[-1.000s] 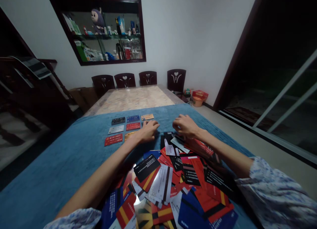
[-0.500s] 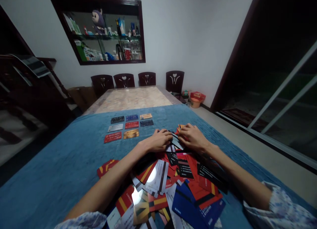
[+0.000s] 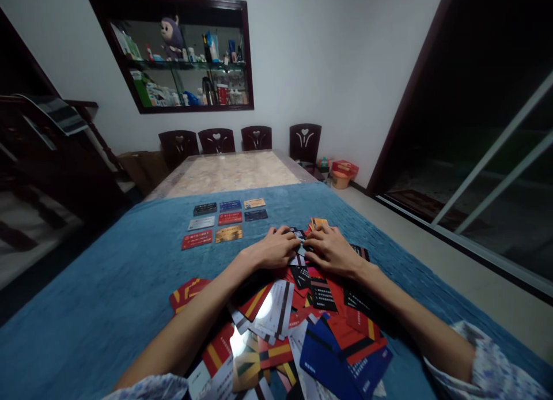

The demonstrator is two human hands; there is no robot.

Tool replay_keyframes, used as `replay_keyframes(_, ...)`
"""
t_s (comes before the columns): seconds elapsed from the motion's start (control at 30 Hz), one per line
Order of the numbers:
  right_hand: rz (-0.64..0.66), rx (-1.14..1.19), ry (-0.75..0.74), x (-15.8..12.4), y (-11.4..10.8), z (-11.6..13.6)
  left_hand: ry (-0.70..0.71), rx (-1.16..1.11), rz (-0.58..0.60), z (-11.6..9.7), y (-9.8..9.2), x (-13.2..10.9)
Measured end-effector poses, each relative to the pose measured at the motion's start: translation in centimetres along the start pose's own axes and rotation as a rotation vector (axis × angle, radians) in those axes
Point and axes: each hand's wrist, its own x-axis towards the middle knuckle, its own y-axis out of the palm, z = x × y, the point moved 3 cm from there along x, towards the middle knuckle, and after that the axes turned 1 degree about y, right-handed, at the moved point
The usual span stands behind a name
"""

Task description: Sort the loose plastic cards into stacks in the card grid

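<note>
Now that the left hand [image 3: 276, 247] has left the laid-out cards [image 3: 230, 218], it rests, fingers bent and close together, on the far part of the card heap [image 3: 276, 310]; the right hand [image 3: 332, 250] lies beside it, flatter than half a second ago. Handling has shifted to the heap. Whether either pinches a card, I cannot tell. Left to right: eight laid-out cards, in rows of three, three and two; one heap, too overlapped to count; two hands over it.

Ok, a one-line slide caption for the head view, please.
Left hand and right hand at a jumbled card pile, eight cards in rows on blue cloth.
</note>
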Motion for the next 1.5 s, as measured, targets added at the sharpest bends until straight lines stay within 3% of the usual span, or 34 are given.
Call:
replay_keyframes(0.27, -0.012, 0.048, -0.064, -0.8, -0.5, 0.4, -0.038, 0.007, 0.026, 0.5, -0.4, -0.4)
replay_keyframes(0.6, -0.032, 0.158, -0.174, -1.0, -0.5, 1.1, -0.027, -0.151, 0.054, 0.5, -0.9, -0.5)
replay_keyframes(1.23, -0.046, 0.211, -0.250, -1.3, -0.9, 0.6, 0.058, -0.064, 0.098, -0.3, -1.8, -0.7)
replay_keyframes(1.5, -0.065, 0.239, -0.265, -1.3, -0.7, 0.6, 0.027, -0.079, 0.117, -0.5, -2.0, -0.7)
